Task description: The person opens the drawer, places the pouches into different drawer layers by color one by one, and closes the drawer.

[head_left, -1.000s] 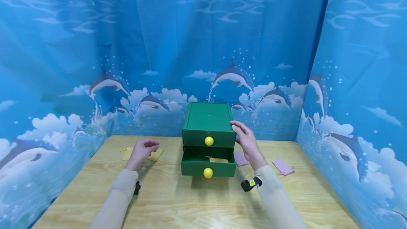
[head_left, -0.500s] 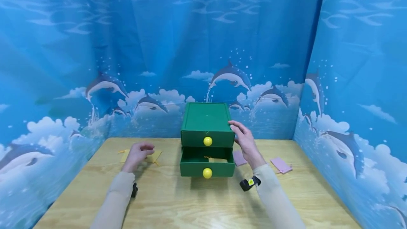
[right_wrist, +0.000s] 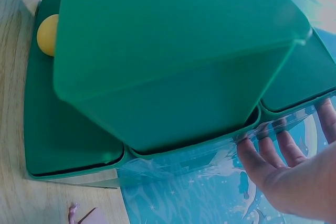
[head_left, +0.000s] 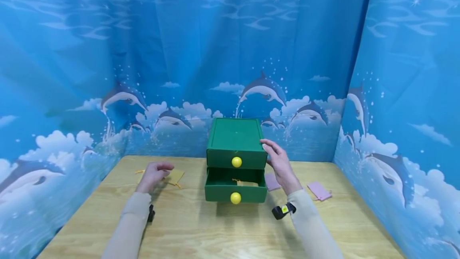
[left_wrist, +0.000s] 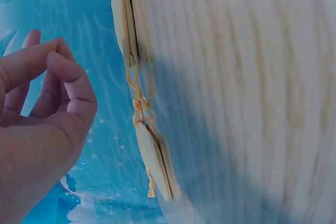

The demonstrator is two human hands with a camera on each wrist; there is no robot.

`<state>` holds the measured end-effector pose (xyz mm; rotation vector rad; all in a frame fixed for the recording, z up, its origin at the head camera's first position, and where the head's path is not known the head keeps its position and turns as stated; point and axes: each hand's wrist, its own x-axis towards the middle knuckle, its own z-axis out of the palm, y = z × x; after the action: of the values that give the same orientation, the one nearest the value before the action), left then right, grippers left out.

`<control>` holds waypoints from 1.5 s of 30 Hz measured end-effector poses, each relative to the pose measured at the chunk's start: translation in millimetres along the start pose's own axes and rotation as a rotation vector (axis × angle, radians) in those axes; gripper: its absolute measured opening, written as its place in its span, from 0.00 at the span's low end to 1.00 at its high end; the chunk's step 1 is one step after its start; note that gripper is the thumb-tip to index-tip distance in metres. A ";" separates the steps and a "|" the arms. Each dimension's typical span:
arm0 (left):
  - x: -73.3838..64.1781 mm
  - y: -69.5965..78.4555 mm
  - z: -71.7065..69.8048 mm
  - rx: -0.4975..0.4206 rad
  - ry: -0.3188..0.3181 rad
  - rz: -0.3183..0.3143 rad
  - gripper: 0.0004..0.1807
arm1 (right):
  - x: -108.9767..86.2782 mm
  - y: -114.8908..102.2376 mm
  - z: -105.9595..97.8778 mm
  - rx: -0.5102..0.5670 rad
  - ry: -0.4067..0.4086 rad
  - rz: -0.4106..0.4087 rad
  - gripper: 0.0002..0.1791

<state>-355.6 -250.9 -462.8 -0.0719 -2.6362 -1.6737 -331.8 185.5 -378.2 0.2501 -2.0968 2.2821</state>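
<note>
A green drawer cabinet point(head_left: 236, 135) with yellow knobs stands mid-table, one drawer point(head_left: 223, 192) pulled out. Inside that drawer lies a tan drawstring pouch point(head_left: 248, 184). My right hand point(head_left: 281, 168) rests its fingertips on the cabinet's right side near the top front corner; the right wrist view shows its extended fingers point(right_wrist: 252, 158) at the side wall. Over two yellow drawstring pouches, my left hand point(head_left: 154, 176) hovers with fingers loosely bent. It holds nothing, thumb and forefinger close together in the left wrist view. One yellow pouch point(head_left: 175, 177) shows beside it; the other is mostly hidden by the hand.
Two pink drawstring pouches lie right of the cabinet, one point(head_left: 272, 182) close against it and one point(head_left: 319, 191) farther right. The wooden table point(head_left: 230, 235) is bordered by blue dolphin curtains point(head_left: 187, 51) behind and on both sides.
My left hand has shifted slightly left, uncovering more of the right yellow pouch. The right hand stays on the cabinet, and the drawer has not moved.
</note>
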 end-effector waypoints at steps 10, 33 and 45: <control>-0.2 -9.0 -4.1 0.022 -0.015 -0.033 0.18 | -1.5 1.3 -1.4 0.008 0.009 -0.006 0.27; 3.8 -14.7 -4.7 0.100 -0.141 -0.113 0.19 | 0.0 0.8 1.2 0.003 0.005 -0.014 0.26; 7.1 -18.4 -7.1 0.237 -0.210 -0.089 0.19 | -0.2 0.5 1.6 0.013 0.005 -0.010 0.26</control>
<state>-363.6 -264.9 -476.2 -0.1353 -3.0163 -1.4342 -331.5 183.9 -378.6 0.2546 -2.0742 2.2895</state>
